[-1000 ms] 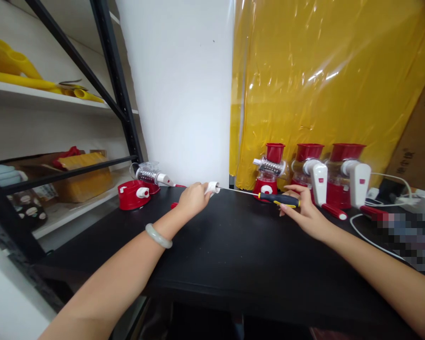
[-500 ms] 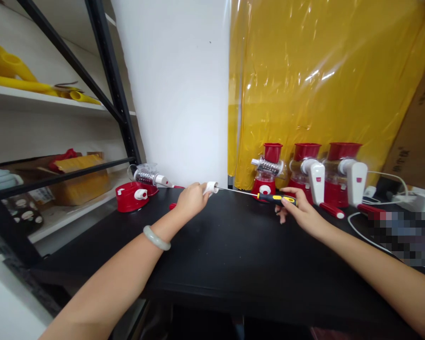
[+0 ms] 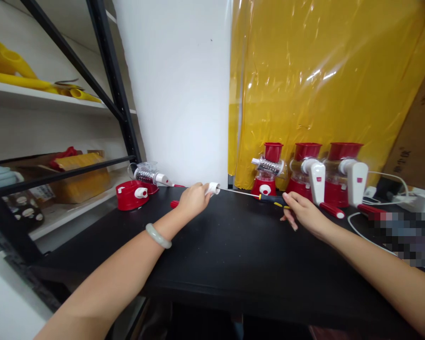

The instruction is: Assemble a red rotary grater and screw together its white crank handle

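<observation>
My left hand [image 3: 194, 200] is closed round a small white hollow plastic part [image 3: 214, 189], whose open end faces right. In my right hand [image 3: 301, 211] is the black and yellow handle of a screwdriver [image 3: 269, 199], pinched between thumb and forefinger with the other fingers loose. Its thin metal shaft runs left, with the tip at or just inside the white part's opening; which one I cannot tell. A red handle end [image 3: 174, 204] shows behind my left wrist.
At the left stand a red grater base [image 3: 131, 197] and a clear drum section [image 3: 147, 173]. Several red and white rotary graters [image 3: 269, 166] line the back right. A black shelf rack [image 3: 115, 85] rises on the left; white cables [image 3: 366, 238] cross the right of the black table [image 3: 233, 259].
My right hand has turned on the screwdriver's handle, its fingers shifting round it. The shaft seems drawn slightly to the right. My left hand and the white part have barely moved.
</observation>
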Demonstrator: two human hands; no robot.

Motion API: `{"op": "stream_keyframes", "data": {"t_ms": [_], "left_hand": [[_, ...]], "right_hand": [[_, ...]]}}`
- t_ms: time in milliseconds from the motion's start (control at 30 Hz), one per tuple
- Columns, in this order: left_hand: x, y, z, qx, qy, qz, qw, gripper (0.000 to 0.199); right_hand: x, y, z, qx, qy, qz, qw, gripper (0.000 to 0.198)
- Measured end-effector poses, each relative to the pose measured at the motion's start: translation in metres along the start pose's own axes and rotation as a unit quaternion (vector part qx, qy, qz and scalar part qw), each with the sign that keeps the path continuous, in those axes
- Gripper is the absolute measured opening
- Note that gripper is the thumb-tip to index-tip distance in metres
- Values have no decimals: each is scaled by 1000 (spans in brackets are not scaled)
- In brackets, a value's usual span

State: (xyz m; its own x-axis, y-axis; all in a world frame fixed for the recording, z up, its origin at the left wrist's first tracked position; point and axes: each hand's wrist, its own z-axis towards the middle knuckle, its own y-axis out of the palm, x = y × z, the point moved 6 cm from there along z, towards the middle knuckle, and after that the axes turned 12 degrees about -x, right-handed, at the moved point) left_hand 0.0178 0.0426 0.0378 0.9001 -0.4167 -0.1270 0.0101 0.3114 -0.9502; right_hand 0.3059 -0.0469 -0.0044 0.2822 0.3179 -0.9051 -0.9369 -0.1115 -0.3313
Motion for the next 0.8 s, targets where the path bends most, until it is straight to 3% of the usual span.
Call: {"op": "stream_keyframes", "data": {"t_ms": [100,200,267,333,500,567,667,800], "left_hand": [[-3,0,1,-10,-11,-8,1000,36],[-6,2,3,-26,-11,-23,999,38],[-5,2,4,-23,-4,-25,999,37],[-3,0,3,-10,3,-16,1000,36],[2,-10,-3,37,-5,13,999,35],[2,-12,-4,43,-13,19,999,35],[0,-10,-2,31,-14,8,999,34],[-5,-1,5,-11,10,-60,998,35]], "right_hand": [[-1,-1,1,12,-59,-4,998,37],[-12,-4,-4,23,-110,-124,986,44],[-17,-6,-8,20,-97,-223,970,37],[-20,-7,-10,16,-65,-256,964,32],[-9,-1,-4,-10,10,-80,997,37],[-5,3,-1,-14,5,-23,1000,37],[-9,1,-2,35,-74,-34,996,28],[-26,-5,-13,99,-207,-189,955,44]]}}
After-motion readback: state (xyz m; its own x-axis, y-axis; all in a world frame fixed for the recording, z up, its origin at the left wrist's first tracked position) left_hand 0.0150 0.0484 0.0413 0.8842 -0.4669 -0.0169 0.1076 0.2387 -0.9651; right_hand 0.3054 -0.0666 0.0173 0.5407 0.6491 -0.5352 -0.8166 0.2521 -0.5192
